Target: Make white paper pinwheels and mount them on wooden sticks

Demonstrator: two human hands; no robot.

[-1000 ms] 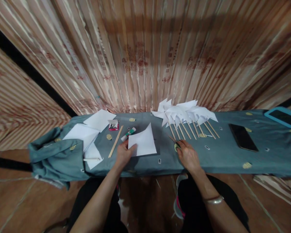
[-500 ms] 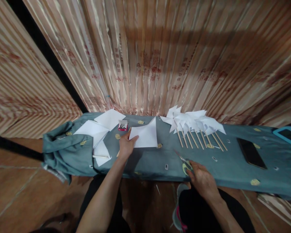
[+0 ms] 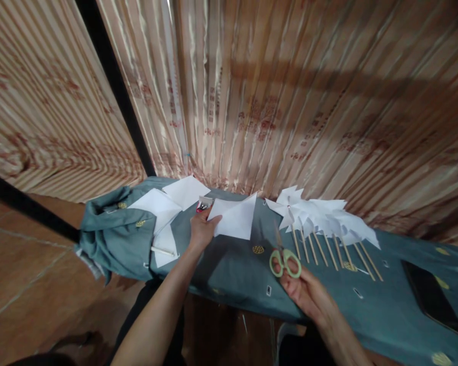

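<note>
My left hand (image 3: 204, 227) pinches the left edge of a creased sheet of white paper (image 3: 234, 218), thumb on top, just above the cloth. In my right hand (image 3: 303, 292) is a pair of scissors with light green handles (image 3: 285, 263), held up over the cloth with the blades pointing away from me. A small box of metal pins (image 3: 205, 203) sits right behind my left hand, partly hidden by it. Beyond the scissors, to the right, several white paper pinwheels (image 3: 320, 216) on wooden sticks lie overlapping in a row.
More white paper sheets (image 3: 158, 206) lie at the left, with a short pale stick (image 3: 163, 251) on one. A dark phone (image 3: 433, 297) rests at the right on the green cloth (image 3: 229, 274). A striped curtain (image 3: 252, 101) hangs behind, and a black pole (image 3: 114, 86) slants down at the left.
My right hand has lifted the scissors from near the front edge, up and slightly left towards the paper. My left hand keeps its hold on the sheet. The view has shifted and tilted.
</note>
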